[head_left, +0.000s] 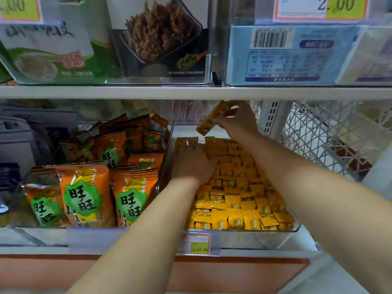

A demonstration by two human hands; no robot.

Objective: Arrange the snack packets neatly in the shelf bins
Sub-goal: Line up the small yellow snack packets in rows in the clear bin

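Your left hand (191, 161) lies palm down on the rear left rows of yellow snack packets (244, 209), its fingers (192, 148) stretched flat over them and gripping nothing. Your right hand (238, 120) is raised above the back of the same clear bin (297, 228), just under the edge of the upper shelf (148, 92). Its fingers (233, 108) are curled and pinching one orange-yellow packet (211, 120), which tilts with its lower end towards the left.

The yellow packets fill the clear bin in close rows from front to back, and the bin stands on the lower shelf (265, 252). A price tag (195, 244) is fixed to the bin's front left.

Just to the left, a neighbouring bin holds orange snack bags (84, 194) with green labels. Those at the front stand upright and those behind are jumbled.

A white mesh basket (328, 134) sits to the right. On the upper shelf stand a green box (53, 56) and a pale blue box (286, 56).
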